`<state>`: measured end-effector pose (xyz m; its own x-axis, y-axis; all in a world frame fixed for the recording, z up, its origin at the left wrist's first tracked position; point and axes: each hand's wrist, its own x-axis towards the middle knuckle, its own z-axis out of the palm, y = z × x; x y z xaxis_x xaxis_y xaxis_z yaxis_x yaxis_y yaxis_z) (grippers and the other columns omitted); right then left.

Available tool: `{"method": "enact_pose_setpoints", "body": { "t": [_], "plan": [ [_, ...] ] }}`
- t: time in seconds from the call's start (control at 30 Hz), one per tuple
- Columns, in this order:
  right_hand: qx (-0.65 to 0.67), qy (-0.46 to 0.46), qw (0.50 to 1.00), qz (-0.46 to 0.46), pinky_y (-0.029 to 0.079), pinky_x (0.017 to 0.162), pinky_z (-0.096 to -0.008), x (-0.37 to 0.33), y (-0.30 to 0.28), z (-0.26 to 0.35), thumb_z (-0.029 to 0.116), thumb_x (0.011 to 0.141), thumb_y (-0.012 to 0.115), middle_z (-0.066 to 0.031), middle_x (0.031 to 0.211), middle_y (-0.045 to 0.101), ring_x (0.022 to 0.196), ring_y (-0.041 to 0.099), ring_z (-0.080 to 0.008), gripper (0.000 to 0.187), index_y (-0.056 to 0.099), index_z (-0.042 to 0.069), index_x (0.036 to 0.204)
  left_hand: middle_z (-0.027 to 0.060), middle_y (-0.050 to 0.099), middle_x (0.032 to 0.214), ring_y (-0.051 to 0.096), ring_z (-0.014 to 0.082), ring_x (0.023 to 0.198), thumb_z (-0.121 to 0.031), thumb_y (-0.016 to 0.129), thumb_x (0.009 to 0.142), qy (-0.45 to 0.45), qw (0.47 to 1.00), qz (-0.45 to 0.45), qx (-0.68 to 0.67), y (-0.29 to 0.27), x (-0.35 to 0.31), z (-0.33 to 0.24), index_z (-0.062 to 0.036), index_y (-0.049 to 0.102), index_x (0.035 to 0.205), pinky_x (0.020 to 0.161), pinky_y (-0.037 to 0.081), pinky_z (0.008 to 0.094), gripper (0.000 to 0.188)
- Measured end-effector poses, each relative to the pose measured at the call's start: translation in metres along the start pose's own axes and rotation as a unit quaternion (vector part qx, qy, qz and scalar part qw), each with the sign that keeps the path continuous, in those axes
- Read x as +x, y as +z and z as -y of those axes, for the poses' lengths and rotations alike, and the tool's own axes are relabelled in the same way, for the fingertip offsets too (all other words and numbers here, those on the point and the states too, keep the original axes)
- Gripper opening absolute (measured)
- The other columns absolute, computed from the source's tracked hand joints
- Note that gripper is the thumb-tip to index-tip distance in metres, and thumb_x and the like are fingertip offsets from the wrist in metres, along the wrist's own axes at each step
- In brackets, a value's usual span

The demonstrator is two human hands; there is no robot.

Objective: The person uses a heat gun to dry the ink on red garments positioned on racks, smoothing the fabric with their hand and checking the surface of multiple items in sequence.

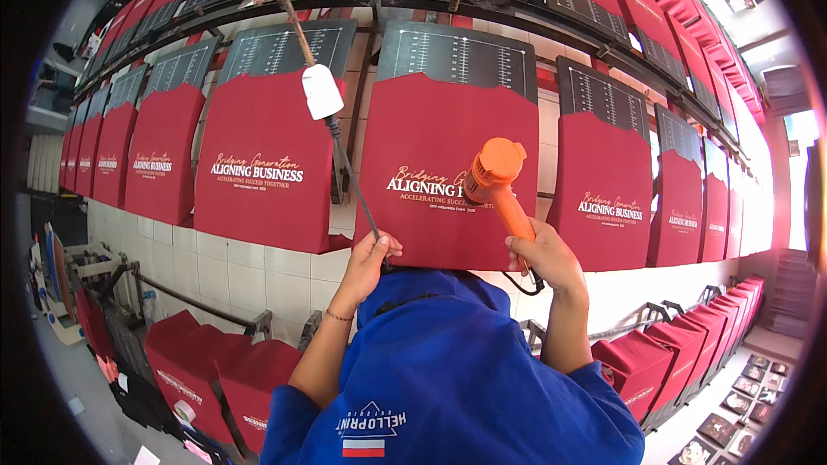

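A: With the middle red shirt [431, 133] taken as the clock's centre, where are the hands found?

B: The left hand [370, 260] is found at half past seven, by a lower corner of the shirt. The right hand [551, 258] is found at four o'clock, near the other lower corner.

A: How is the left one closed?

B: A dark cable [353, 179] is pinched between its thumb and fingers. The cable is led up toward ten o'clock, where it is joined to a white connector [323, 93]; from there a brown cord [295, 21] is run on toward eleven.

A: And the right one?

B: Its fingers are wrapped around the handle of an orange blower [500, 174]. The blower's head is held in front of the shirt's right half, toward two o'clock, and part of the light lettering is covered by it. Whether cloth is touched cannot be told.

A: What is seen around them?

B: The shirt is spread on a dark board [461, 56], bared at twelve o'clock and marked with white scales. Similar pieces are set on either side: a left-hand red shirt [267, 129] at nine and a right-hand red shirt [601, 164] at three. At six, a blue top [469, 362] is worn by the person.
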<state>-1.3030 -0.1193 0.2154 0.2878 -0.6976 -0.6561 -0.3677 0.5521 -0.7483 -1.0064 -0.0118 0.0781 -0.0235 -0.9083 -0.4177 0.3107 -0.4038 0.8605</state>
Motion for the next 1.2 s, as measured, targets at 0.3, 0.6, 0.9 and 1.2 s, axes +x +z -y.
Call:
{"method": "enact_pose_setpoints", "body": {
  "t": [0.3, 0.6, 0.9, 1.2],
  "plan": [
    [0.017, 0.002, 0.998, -0.056, 0.048, 0.054, -0.0243, -0.005, 0.009, -0.007, 0.017, 0.092, 0.063, -0.0027, 0.074, 0.060, 0.063, 0.062, -0.0099, 0.026, 0.056, -0.002, 0.108, 0.0075, 0.063, 0.110, 0.062, 0.0171, 0.100, -0.019, 0.043, 0.109, -0.075, 0.996, 0.046, -0.020, -0.012, 0.032, -0.014, -0.0058, 0.058, 0.110, 0.093, 0.049, 0.0318, 0.020],
    [0.069, -0.007, 0.992, -0.104, 0.046, 0.053, -0.0232, -0.011, 0.017, -0.004, 0.016, 0.093, 0.063, -0.0019, 0.073, 0.060, 0.062, 0.062, -0.0098, 0.023, 0.056, 0.000, 0.108, 0.0118, 0.061, 0.121, 0.059, 0.0295, 0.111, -0.003, 0.064, 0.089, 0.001, 0.839, 0.291, 0.459, -0.062, 0.066, -0.071, -0.0047, 0.059, 0.129, 0.095, 0.050, 0.0402, 0.040],
    [0.118, 0.001, 0.986, -0.115, 0.046, 0.052, -0.0219, -0.006, 0.026, -0.006, 0.013, 0.093, 0.061, -0.0014, 0.072, 0.061, 0.060, 0.062, -0.0089, 0.028, 0.057, -0.001, 0.117, 0.0205, 0.044, 0.147, 0.039, 0.0399, 0.139, -0.020, 0.061, 0.095, 0.336, 0.728, 0.028, 0.597, -0.026, 0.157, -0.031, -0.0012, 0.051, 0.139, 0.115, 0.034, 0.0477, 0.049],
    [0.108, 0.022, 0.982, -0.151, 0.047, 0.055, -0.0234, -0.013, 0.029, -0.007, 0.018, 0.093, 0.063, -0.0020, 0.074, 0.060, 0.061, 0.061, -0.0100, 0.025, 0.057, 0.000, 0.109, 0.0226, 0.029, 0.159, 0.024, 0.0375, 0.150, -0.036, 0.048, 0.102, 0.306, 0.659, 0.010, 0.687, 0.005, 0.211, -0.007, 0.0047, 0.035, 0.150, 0.123, 0.018, 0.0494, 0.065]
  ]
}}
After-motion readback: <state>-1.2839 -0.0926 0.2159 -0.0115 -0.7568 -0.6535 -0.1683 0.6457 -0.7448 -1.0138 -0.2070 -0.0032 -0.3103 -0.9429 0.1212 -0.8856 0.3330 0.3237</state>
